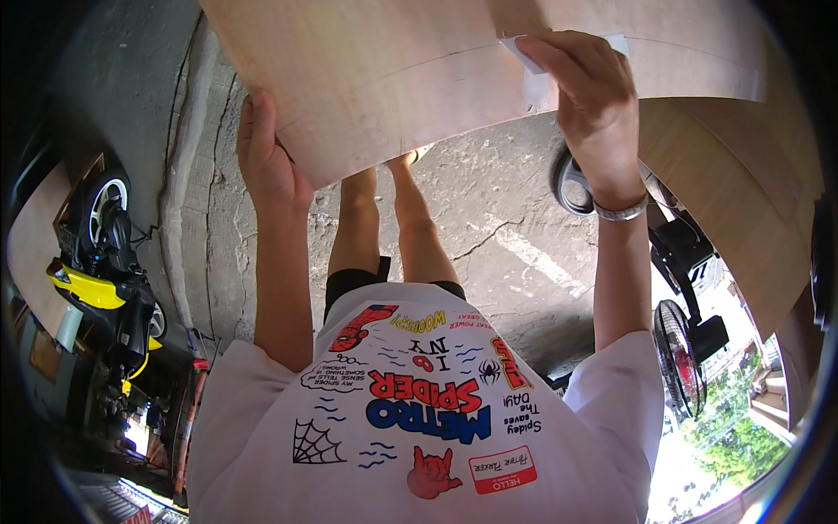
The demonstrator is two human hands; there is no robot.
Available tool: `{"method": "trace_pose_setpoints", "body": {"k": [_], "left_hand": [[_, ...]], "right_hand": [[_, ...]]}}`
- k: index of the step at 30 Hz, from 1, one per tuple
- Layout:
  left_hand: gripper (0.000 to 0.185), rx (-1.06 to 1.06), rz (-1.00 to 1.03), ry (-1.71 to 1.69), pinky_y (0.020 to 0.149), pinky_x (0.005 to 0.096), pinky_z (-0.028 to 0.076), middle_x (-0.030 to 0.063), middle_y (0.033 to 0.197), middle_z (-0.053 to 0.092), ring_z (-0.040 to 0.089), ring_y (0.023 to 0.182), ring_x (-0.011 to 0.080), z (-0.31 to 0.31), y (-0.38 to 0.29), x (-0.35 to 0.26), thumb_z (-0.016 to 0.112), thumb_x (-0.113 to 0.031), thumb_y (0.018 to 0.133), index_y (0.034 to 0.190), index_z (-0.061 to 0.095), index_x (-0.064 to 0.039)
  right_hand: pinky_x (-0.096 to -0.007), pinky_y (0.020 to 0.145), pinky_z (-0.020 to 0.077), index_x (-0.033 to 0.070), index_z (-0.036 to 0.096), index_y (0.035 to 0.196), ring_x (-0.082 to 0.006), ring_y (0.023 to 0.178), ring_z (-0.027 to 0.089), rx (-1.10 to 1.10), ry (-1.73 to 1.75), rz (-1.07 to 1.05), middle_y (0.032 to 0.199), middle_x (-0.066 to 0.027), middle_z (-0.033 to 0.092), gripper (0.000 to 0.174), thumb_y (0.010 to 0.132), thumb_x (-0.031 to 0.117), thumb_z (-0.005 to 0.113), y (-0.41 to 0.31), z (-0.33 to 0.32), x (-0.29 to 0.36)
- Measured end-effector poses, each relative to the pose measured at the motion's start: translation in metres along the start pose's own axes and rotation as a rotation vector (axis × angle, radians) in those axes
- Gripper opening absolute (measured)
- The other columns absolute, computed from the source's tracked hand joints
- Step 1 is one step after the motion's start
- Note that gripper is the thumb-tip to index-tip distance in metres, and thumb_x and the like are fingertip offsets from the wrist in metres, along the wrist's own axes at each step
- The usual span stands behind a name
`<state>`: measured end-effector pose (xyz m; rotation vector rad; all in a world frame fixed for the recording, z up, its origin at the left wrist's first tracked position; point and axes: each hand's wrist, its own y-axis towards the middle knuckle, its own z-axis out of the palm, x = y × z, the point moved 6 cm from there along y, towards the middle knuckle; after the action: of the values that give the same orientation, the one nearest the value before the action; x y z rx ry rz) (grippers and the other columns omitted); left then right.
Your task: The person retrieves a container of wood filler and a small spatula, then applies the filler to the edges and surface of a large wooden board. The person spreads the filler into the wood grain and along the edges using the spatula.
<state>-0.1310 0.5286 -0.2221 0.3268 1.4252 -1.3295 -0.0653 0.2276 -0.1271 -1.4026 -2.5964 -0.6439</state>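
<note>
A broad sheet of plywood (pixel 366 72) fills the upper part of the view, with a thin dark line running across its face. My left hand (pixel 275 154) grips its lower left edge, the thumb on the face towards me. Between the thumb and fingers of my right hand (pixel 592 98) is a thin white flat piece (pixel 522 54), held against the sheet. The picture does not settle whether that piece is paper, tape or a blade. Pale strips (pixel 537 95) lie on the wood near my right hand, one partly behind it. A metal watch band (pixel 622 211) circles my right wrist.
Cracked concrete floor (pixel 497 196) lies below the sheet. A yellow and black motorcycle (pixel 98 288) is at the left. More plywood (pixel 733 170) curves along the right, with a black electric fan (pixel 681 360) below it. A grey round-ended object (pixel 576 187) sits beneath my right forearm.
</note>
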Motion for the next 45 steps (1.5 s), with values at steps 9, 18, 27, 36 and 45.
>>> {"method": "trace_pose_setpoints", "body": {"k": [9, 18, 27, 36, 45], "left_hand": [[0.048, 0.021, 0.006, 0.005, 0.098, 0.0368, 0.052, 0.0091, 0.125, 0.064, 0.063, 0.116, 0.02, 0.002, -0.002, -0.001, 0.057, -0.039, 0.103, 0.135, 0.051, -0.003], [0.047, 0.029, 0.002, -0.018, 0.098, 0.0382, 0.052, 0.0087, 0.125, 0.064, 0.063, 0.115, 0.0205, 0.002, 0.001, -0.003, 0.058, -0.037, 0.102, 0.135, 0.051, -0.004], [0.051, 0.037, -0.01, -0.05, 0.106, 0.0443, 0.046, 0.0136, 0.138, 0.056, 0.055, 0.126, 0.0264, -0.002, 0.005, 0.002, 0.053, -0.032, 0.105, 0.144, 0.045, 0.0], [0.048, 0.044, -0.014, -0.087, 0.109, 0.0418, 0.044, 0.0125, 0.142, 0.055, 0.055, 0.128, 0.0248, 0.004, 0.004, 0.003, 0.049, -0.03, 0.107, 0.145, 0.044, -0.002], [0.048, 0.252, -0.062, 0.106, 0.098, 0.0356, 0.046, 0.0083, 0.129, 0.063, 0.059, 0.118, 0.0175, -0.018, 0.025, -0.004, 0.054, -0.037, 0.105, 0.138, 0.052, -0.002]], "right_hand": [[-0.0358, 0.085, 0.0513, 0.01, 0.073, 0.101, -0.0195, 0.095, 0.067, 0.044, -0.034, 0.015, 0.097, 0.0004, 0.071, 0.035, 0.075, -0.011, 0.063, 0.0, -0.01, 0.006], [-0.0348, 0.083, 0.0513, 0.012, 0.073, 0.101, -0.0186, 0.095, 0.067, 0.031, -0.019, -0.006, 0.097, 0.0006, 0.071, 0.038, 0.074, -0.011, 0.061, -0.009, 0.005, 0.007], [-0.0346, 0.084, 0.0485, 0.011, 0.073, 0.104, -0.0195, 0.098, 0.067, 0.085, 0.011, 0.138, 0.101, -0.0006, 0.071, 0.043, 0.069, -0.01, 0.062, -0.069, -0.003, 0.028], [-0.0336, 0.085, 0.0478, 0.011, 0.075, 0.102, -0.0201, 0.099, 0.067, -0.002, 0.094, 0.25, 0.103, -0.0017, 0.073, 0.033, 0.077, -0.007, 0.063, -0.088, -0.021, 0.038], [-0.0347, 0.087, 0.0485, 0.008, 0.075, 0.106, -0.0246, 0.098, 0.068, 0.049, 0.509, 0.503, 0.104, -0.0053, 0.073, 0.036, 0.077, -0.01, 0.06, -0.076, -0.003, 0.09]]}}
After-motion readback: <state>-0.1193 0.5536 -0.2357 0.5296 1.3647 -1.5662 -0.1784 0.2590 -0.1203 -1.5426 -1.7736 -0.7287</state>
